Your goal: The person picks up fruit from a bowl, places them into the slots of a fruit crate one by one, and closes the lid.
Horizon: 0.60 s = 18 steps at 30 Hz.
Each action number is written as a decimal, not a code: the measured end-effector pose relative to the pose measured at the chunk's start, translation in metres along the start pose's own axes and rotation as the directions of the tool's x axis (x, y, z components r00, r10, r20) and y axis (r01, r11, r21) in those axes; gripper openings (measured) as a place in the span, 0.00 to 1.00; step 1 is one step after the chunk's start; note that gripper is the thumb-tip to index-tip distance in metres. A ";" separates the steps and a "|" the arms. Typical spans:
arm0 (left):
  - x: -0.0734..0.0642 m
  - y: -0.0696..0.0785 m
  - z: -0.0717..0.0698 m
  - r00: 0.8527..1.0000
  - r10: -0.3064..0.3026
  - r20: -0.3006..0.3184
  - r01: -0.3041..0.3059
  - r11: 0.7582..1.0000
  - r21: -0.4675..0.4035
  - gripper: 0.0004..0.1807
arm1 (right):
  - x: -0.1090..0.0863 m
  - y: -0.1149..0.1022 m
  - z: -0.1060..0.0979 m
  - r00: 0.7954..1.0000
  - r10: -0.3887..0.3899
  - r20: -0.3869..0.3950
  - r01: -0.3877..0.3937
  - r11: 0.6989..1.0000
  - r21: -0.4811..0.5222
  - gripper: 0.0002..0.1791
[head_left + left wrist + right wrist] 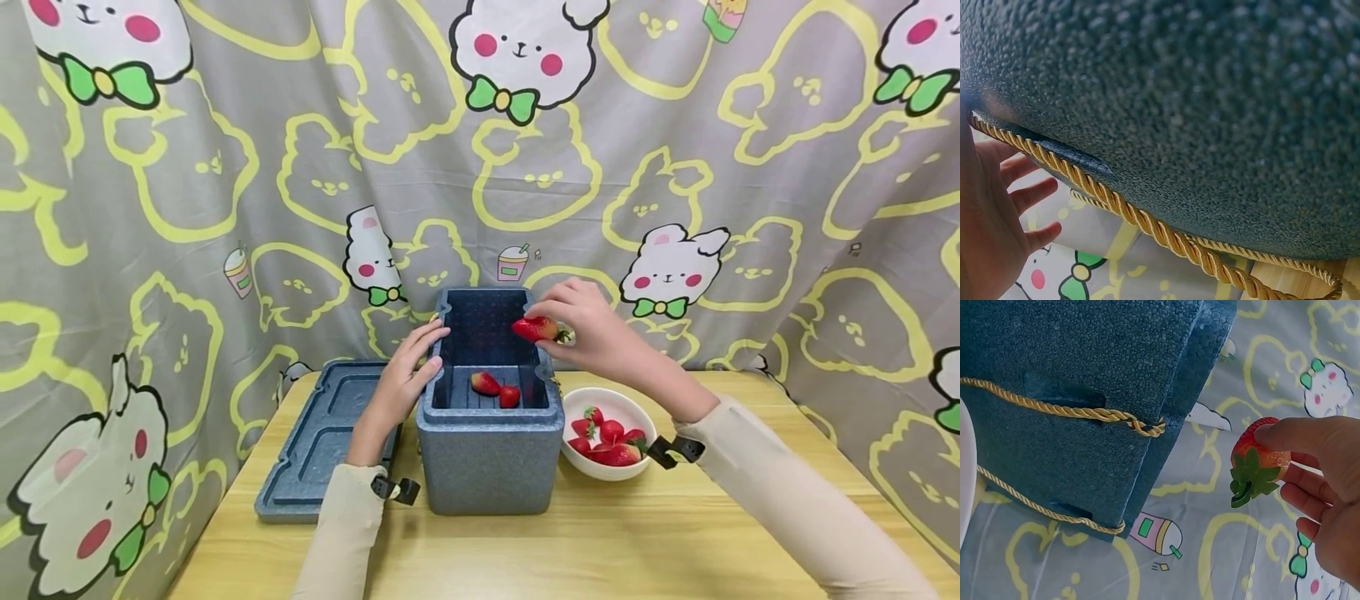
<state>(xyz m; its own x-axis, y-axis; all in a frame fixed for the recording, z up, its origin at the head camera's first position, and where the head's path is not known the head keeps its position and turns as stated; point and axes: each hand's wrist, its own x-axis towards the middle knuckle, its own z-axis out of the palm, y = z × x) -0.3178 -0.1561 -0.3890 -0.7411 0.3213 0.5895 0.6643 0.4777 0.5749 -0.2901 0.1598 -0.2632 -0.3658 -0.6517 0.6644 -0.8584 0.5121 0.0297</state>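
Observation:
My right hand (592, 329) pinches a red strawberry (536, 329) between thumb and fingers, above the right rim of a blue-grey foam box (491, 467). In the right wrist view its green leafy cap (1252, 478) points away from the fingers. Two strawberries (485, 384) lie on the box's floor. Against the box's left rim rests my left hand (401, 383), its fingers fairly straight; in the left wrist view the fingers spread beside the box wall (1197, 125). On the right of the box, a white bowl (609, 475) holds several strawberries (617, 455).
The box's lid (300, 467) lies flat on the wooden table (637, 550), left of the box. Gold twisted rope (1054, 407) runs along the box's sides. A patterned curtain (420, 167) hangs close behind.

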 end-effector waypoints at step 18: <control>0.000 0.001 0.000 1.000 -0.004 -0.002 0.004 1.000 0.006 0.25 | 0.022 -0.018 0.021 0.958 -0.073 0.278 0.109 0.987 -0.117 0.20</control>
<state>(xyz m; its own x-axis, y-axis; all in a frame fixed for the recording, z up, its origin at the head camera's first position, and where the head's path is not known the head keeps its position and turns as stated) -0.3170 -0.1560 -0.3888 -0.7439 0.3176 0.5880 0.6604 0.4843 0.5739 -0.2898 0.1249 -0.2648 -0.3881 -0.8168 0.4268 -0.8449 0.5003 0.1892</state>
